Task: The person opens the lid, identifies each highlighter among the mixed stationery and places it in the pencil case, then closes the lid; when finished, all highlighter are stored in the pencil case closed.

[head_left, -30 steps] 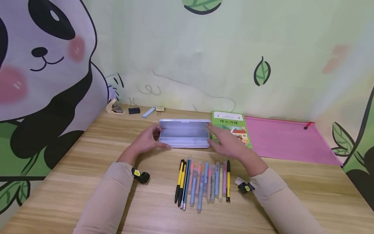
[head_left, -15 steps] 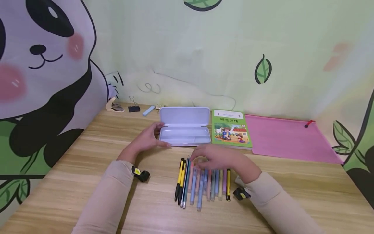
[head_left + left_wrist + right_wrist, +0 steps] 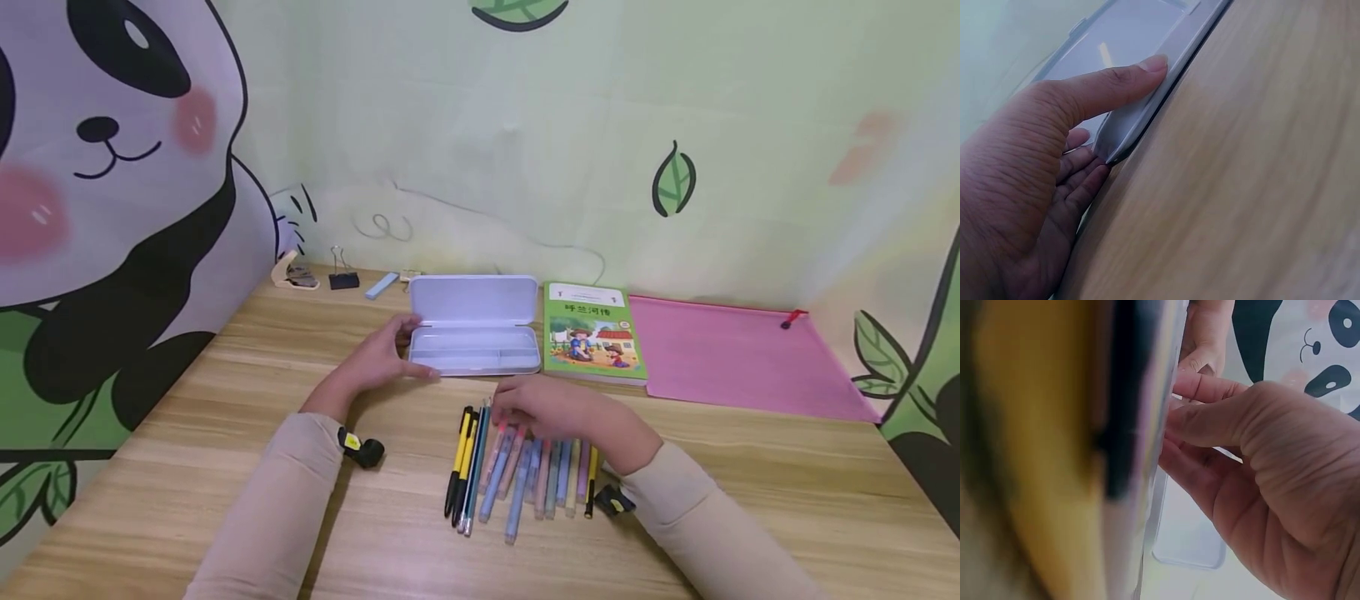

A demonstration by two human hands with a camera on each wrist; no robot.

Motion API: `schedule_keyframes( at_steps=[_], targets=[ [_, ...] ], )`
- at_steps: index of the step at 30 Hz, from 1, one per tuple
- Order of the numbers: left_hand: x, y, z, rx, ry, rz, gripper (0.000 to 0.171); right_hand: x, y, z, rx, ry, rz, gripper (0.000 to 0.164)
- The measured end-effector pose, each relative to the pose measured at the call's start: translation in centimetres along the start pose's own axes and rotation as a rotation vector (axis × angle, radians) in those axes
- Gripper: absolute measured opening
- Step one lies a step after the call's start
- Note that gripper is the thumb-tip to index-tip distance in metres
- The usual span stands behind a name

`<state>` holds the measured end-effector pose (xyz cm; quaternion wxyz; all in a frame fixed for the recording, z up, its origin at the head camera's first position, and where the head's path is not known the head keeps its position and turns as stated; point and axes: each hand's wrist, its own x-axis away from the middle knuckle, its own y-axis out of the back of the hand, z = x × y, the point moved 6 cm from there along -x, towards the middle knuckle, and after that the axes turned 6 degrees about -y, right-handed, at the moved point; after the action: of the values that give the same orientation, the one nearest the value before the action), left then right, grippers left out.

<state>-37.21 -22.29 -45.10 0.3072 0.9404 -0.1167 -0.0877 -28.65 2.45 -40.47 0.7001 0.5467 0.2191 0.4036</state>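
Note:
A white pencil case (image 3: pixel 472 300) stands with its lid raised, its divided tray bare inside. My left hand (image 3: pixel 382 358) holds its left end; in the left wrist view the thumb presses the front rim and the fingers bend round the corner. In front lies a row of highlighters (image 3: pixel 515 512) in pastel colours, flanked by two pencils (image 3: pixel 468 492) and yellow-and-black pens (image 3: pixel 457 471). My right hand (image 3: pixel 562 410) is over the row's upper ends, fingertips pinched at a highlighter near the left; which one I cannot tell. Blurred pens (image 3: pixel 1125 394) fill the left of the right wrist view.
A green book (image 3: pixel 594 333) lies right of the case, beside a flat pink zip pouch (image 3: pixel 750 358). Along the back are a beige stapler-like item (image 3: pixel 295 272), a black binder clip (image 3: pixel 344 280), a blue stick (image 3: pixel 382 285) and a small gold clip (image 3: pixel 409 274).
The case lid has swung further back. My right hand has left the case for the pens, which have since slanted, lower ends shifting left. My left hand stays on the case.

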Motion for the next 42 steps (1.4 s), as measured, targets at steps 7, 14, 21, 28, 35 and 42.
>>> schedule_keyframes(
  at_steps=[7, 14, 21, 28, 35, 42],
  targets=[
    [0.1, 0.0, 0.2, -0.012, -0.003, -0.018, 0.121, 0.3, 0.3, 0.4, 0.070, 0.030, -0.024, 0.016],
    [0.0, 0.1, -0.2, -0.041, -0.005, -0.024, 0.121, 0.2, 0.3, 0.2, 0.174, 0.045, -0.065, 0.020],
    [0.0, 0.2, -0.2, -0.041, -0.006, -0.028, 0.122, 0.3, 0.4, -0.4, 0.186, 0.003, -0.057, 0.024],
    [0.2, 0.2, 0.2, -0.032, -0.002, -0.036, 0.118, 0.4, 0.4, -0.6, 0.158, -0.032, -0.049, 0.020],
    [0.5, 0.3, 0.3, -0.025, -0.003, -0.039, 0.117, 0.9, 1.7, -1.0, 0.040, 0.025, -0.034, 0.018],
    [0.3, 0.0, 0.1, -0.032, -0.017, -0.042, 0.118, 3.8, 6.1, -2.7, -0.159, 0.018, -0.124, 0.016]
  ],
)
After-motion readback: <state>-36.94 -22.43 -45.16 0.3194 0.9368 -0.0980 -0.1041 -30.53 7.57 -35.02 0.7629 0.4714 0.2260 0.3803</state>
